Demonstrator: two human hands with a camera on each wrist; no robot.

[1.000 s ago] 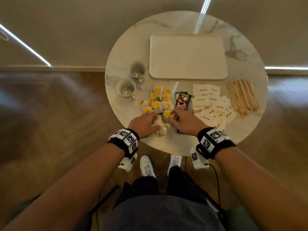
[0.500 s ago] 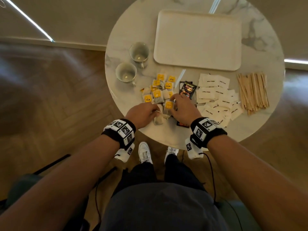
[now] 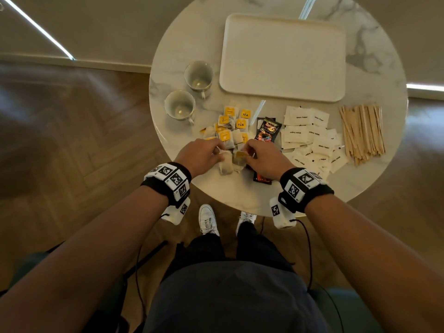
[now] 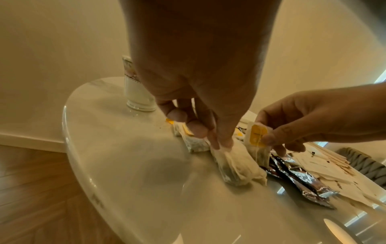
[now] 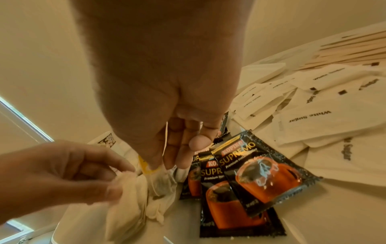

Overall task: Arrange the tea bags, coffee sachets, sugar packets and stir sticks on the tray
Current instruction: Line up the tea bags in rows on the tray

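At six o'clock on the round table (image 3: 206, 39), both hands work at the near edge of the tea bags (image 3: 231, 127). The left hand (image 3: 200, 156) pinches the top of a pale tea bag (image 4: 234, 163) between curled fingers and thumb, its lower end resting on the table. The right hand (image 3: 262, 157) pinches a yellow-tagged tea bag (image 4: 258, 140) just beside it. Coffee sachets (image 5: 236, 181) lie at three o'clock of the hands, sugar packets (image 3: 310, 138) farther that way, stir sticks (image 3: 361, 133) beyond. At twelve o'clock lies the tray (image 3: 283, 56), with two cups (image 3: 189, 92) at ten o'clock.
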